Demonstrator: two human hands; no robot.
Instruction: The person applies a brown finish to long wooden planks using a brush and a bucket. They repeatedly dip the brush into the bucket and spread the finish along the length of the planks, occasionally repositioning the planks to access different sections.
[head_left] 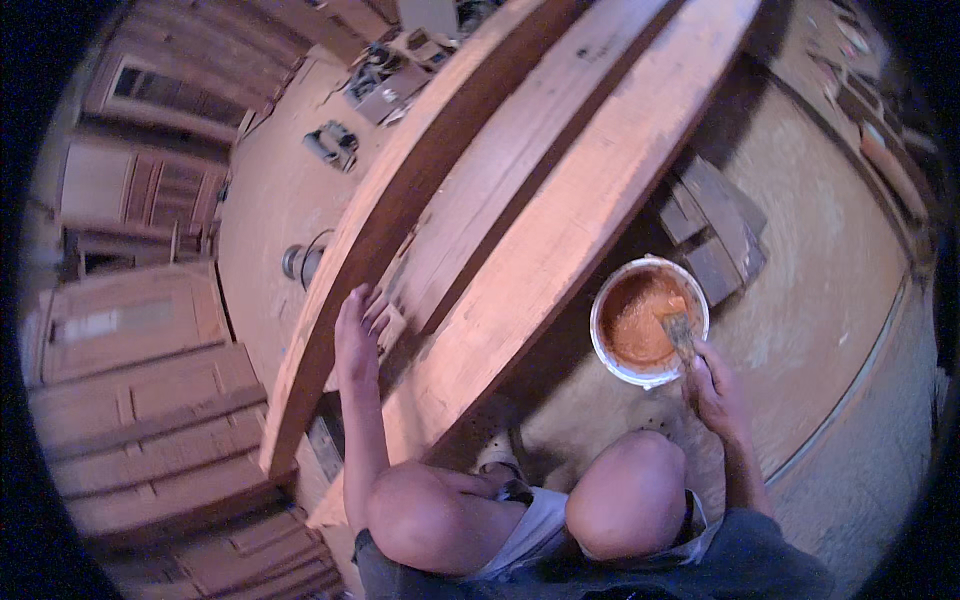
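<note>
Over one bucket [648, 381], one brush [679, 336] tight in right hand [717, 395], left hand [357, 345] half-spread near three boards [560, 260]

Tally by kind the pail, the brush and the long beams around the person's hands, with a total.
White round pail holding orange-brown liquid: 1
Grey-brown flat brush in the right hand: 1
Long wooden beams lying side by side: 3
Total: 5

The right hand [718, 393] holds a brush [680, 337] over a bucket [647, 380] (orange inside).
</note>
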